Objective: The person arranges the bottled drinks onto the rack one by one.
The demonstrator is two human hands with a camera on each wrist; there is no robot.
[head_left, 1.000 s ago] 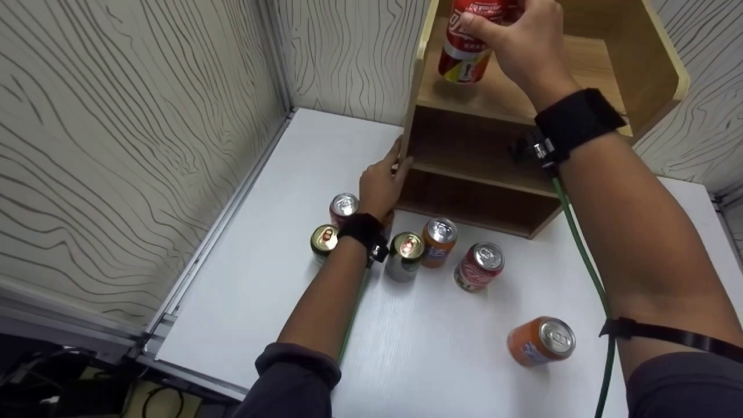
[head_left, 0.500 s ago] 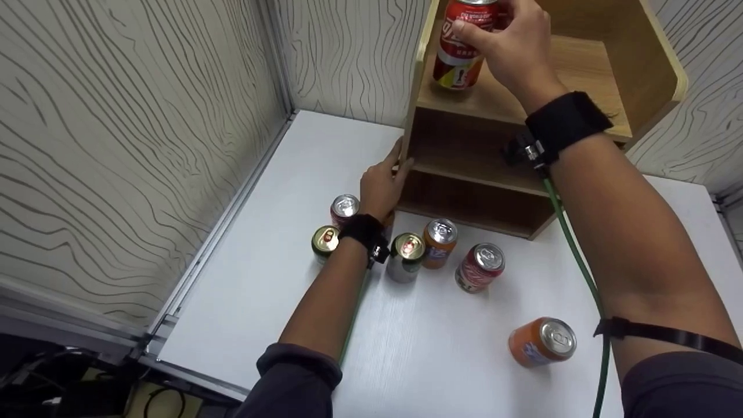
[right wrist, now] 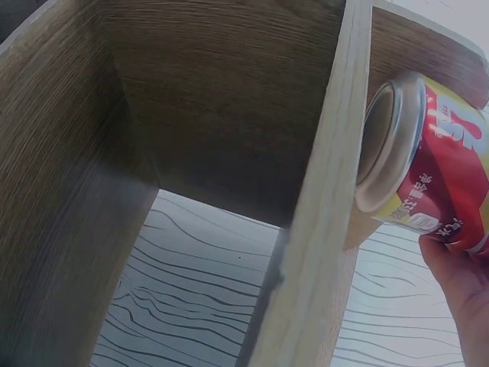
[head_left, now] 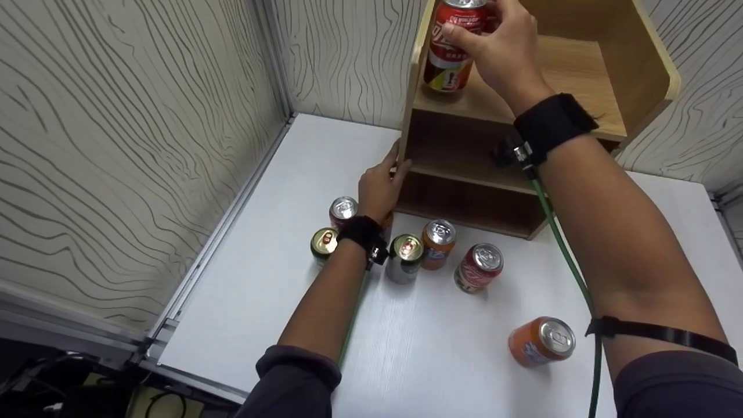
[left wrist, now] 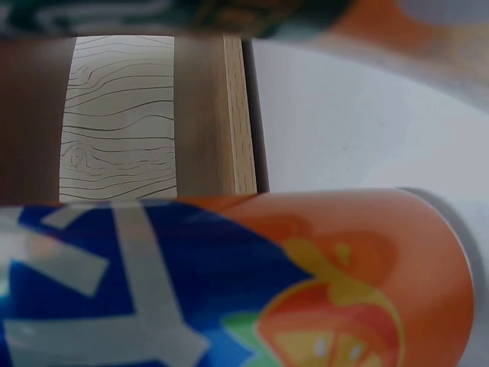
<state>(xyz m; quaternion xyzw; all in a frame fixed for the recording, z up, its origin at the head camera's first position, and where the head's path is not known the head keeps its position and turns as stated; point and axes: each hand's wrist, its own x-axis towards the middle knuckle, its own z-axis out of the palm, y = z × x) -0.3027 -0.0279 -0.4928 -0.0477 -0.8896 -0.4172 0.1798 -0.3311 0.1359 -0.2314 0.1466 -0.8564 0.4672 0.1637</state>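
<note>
My right hand (head_left: 511, 52) grips a red soda can (head_left: 450, 64) upright, thumb across its front, at the left end of the wooden shelf's top board (head_left: 572, 69). In the right wrist view the can's silver base (right wrist: 386, 145) shows close over the board's pale edge. My left hand (head_left: 380, 186) holds the left side panel of the shelf unit (head_left: 408, 116), thumb at its front edge and fingers along the outside. Beneath that wrist an orange soda can is mostly hidden in the head view; an orange can (left wrist: 344, 267) fills the lower left wrist view.
Around the left wrist stand a red can (head_left: 343, 210), a green-topped can (head_left: 324, 241), another green can (head_left: 404, 258) and an orange can (head_left: 438, 244). Further right are a red can (head_left: 479, 267) and an orange can (head_left: 541, 342). A green cable (head_left: 566, 255) hangs along the right arm.
My right hand has moved left and lowered the red can towards the left end of the top board. My left hand has stayed at the side panel.
</note>
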